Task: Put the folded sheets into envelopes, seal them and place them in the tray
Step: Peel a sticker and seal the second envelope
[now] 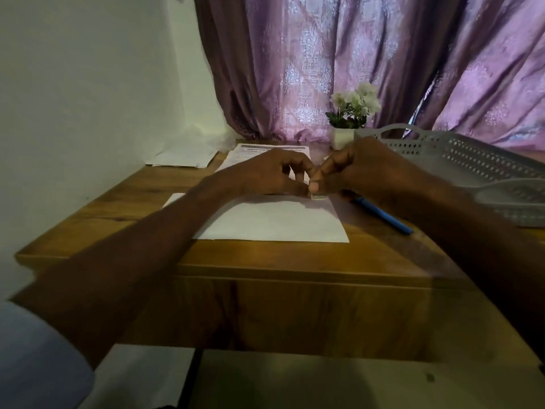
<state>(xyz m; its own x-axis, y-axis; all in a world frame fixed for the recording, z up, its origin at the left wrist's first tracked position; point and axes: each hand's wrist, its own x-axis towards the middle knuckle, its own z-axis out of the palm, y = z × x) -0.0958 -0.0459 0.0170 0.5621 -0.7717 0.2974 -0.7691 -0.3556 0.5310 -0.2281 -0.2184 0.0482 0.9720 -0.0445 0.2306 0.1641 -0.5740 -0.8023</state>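
A white envelope (274, 219) lies flat on the wooden table (265, 255) in front of me. My left hand (271, 172) and my right hand (362, 166) meet over the envelope's far right corner. There the left thumb and curled fingers pinch a small pale object (319, 197) that sits on the envelope. The curled fingertips of my right hand close in on the same object from the right. What the small object is cannot be made out. A grey perforated tray (472, 160) stands at the right, behind my right forearm.
A blue pen-like stick (386, 218) lies on the table right of the envelope. Printed sheets (250, 152) lie behind my hands, white papers (182, 157) at the back left. A small white pot of flowers (351, 119) stands before the purple curtain.
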